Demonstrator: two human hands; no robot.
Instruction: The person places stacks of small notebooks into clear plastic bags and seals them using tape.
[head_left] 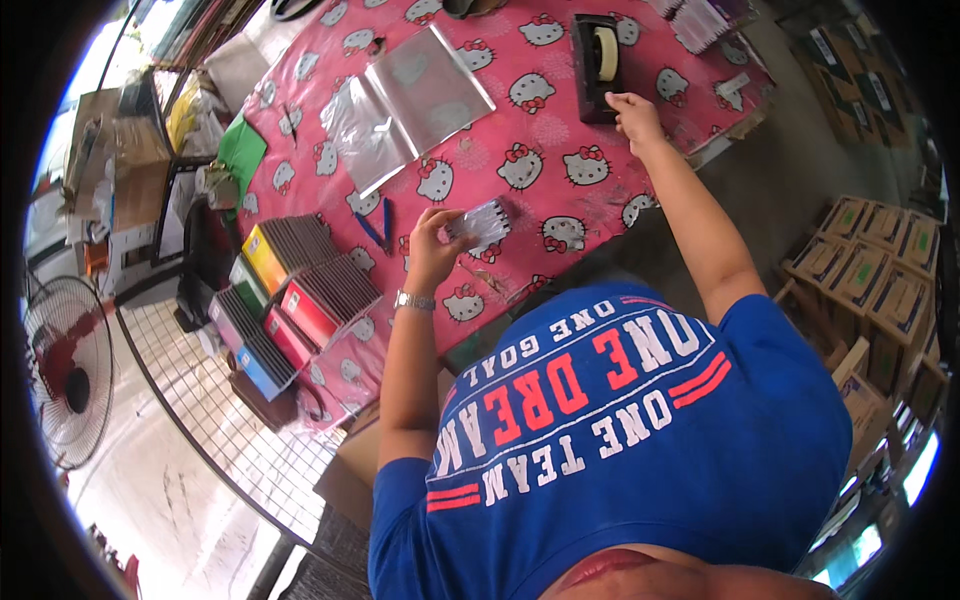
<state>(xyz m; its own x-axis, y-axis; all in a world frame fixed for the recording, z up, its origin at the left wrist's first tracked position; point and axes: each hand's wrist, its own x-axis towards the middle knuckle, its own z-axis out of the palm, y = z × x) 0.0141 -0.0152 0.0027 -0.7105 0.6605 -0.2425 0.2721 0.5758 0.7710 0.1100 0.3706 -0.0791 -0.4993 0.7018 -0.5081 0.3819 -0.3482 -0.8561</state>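
Nearest us, our blue shirt fills the lower frame, with both bare forearms running up from it to the table under its pink cartoon-cat cloth. Left hand, a metal watch at the wrist, pinches a small clear-wrapped packet, fingers closed on its left end; the packet is held just over the cloth near the table's near edge. Beside that hand lies a blue pen. Left of it, at the table's corner, stand trays of thin packed items with yellow, red and blue ends. Farther in, clear plastic sleeves lie flat and overlapping. Farthest, right hand rests at the near end of the black tape dispenser; fingers curl at its cutter, but whether they hold a strip of tape we cannot tell. Judgement: to do this step well, we would keep the packet's flap folded tight under the left thumb, draw a short length of tape straight and tear it cleanly against the blade, steadying the dispenser so that it does not skid on the cloth. Brown cartons are stacked off to the right, a fan stands low left.
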